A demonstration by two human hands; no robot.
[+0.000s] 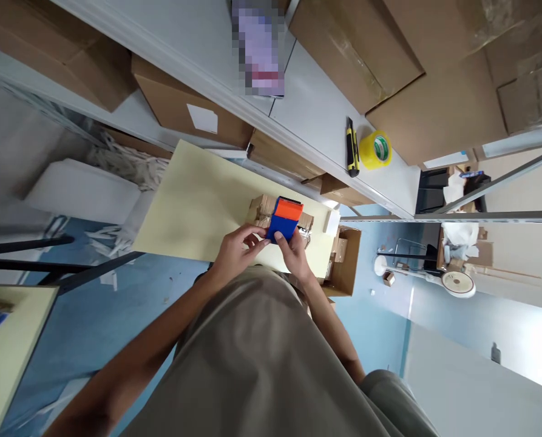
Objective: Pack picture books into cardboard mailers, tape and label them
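A flat blue and orange tool with a dark toothed top edge is held above the table; its exact kind is unclear. My right hand grips it from the lower right, thumb lying across the blue face. At the tool's lower left edge, my left hand has its fingertips pinched together, touching the side. Behind the tool, small brown packages with shiny tape rest on the pale yellow table.
A white shelf runs above the table, carrying a yellow tape roll, a black and yellow utility knife and large cartons. An opened carton holding small boxes stands right of the table. A white fan is farther right.
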